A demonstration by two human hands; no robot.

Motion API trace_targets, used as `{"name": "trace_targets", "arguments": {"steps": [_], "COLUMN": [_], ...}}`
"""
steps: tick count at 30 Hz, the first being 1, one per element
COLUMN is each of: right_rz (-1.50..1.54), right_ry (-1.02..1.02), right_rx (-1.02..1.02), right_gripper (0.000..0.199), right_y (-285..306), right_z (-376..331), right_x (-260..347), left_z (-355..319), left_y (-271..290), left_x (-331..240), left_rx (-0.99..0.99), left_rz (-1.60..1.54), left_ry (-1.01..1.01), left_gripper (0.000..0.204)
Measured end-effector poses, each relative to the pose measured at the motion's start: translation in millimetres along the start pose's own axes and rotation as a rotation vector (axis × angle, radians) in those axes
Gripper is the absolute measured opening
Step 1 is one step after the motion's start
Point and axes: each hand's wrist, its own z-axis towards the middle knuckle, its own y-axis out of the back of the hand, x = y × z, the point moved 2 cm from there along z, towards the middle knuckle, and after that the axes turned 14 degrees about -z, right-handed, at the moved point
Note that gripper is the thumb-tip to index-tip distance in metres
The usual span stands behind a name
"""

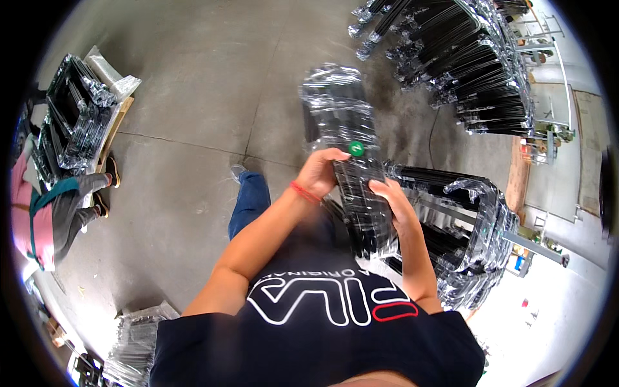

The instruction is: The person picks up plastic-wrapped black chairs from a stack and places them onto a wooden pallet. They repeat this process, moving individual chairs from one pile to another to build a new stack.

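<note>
One black, plastic-wrapped bundle (pixel 358 179) is just off centre toward two o'clock, the left hand (pixel 318 173) clasping one edge, the right hand (pixel 396 201) the other. Slick film could slide through a loose grip; swinging wide could knock the wrapped frames (pixel 482 222) at three o'clock.

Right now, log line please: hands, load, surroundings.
left hand: holding wrapped black bundle | right hand: holding same bundle | green sticker: on bundle | wrapped frames: to the right
</note>
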Motion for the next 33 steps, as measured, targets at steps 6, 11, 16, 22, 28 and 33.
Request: {"name": "trace_targets", "arguments": {"steps": [6, 11, 16, 22, 28, 33], "right_rz": [-0.110, -0.381, -0.437, -0.556, -0.722, -0.941], "right_ry": [0.038, 0.082, 0.170, 0.246, 0.304, 0.489], "right_rx": [0.157, 0.316, 0.537, 0.712, 0.857, 0.872], "right_gripper": [0.040, 0.040, 0.041, 0.040, 0.038, 0.048], "right_y": [-147, -244, -346, -461, -576, -642], "right_z": [48, 91, 129, 203, 272, 327], "right_x": [82, 146, 206, 265, 307, 299], "left_z": [-100, -172, -228, -270, -315, -339], "left_y": [-14, -27, -29, -24, -20, 5], "left_x": [-139, -224, -313, -425, -519, -560], "left_rx": [0.050, 0.040, 0.041, 0.018, -0.017, -0.071], "left_rz": [-0.123, -0.058, -0.098, -0.073, -0.190, -0.241], "left_ry": [-0.216, -0.543, -0.727, -1.005, -1.180, -1.293], "left_gripper": [0.037, 0.038, 0.043, 0.045, 0.049, 0.044]}}
